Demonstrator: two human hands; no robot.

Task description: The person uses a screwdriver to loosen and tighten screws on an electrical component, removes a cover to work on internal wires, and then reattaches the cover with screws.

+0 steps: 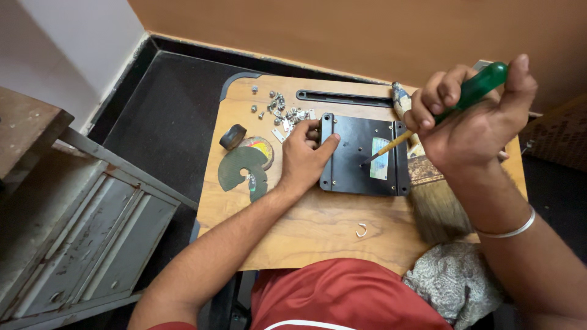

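Green-handled screwdriver in right hand; left hand steadies black plate.

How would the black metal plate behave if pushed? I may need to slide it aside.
The black metal plate looks rigid and fairly heavy, so it likely slides flat without flexing. The left hand braces its edge, suggesting it shifts on the smooth wooden board. Being flat, it shouldn't tip.

Soft, even daylight is filling the room, warm on the wooden board. Shadows are lying faint beneath the hands. The black plate is catching mild sheen. Edges are bending slightly from the wide lens; focus is staying fairly sharp throughout.
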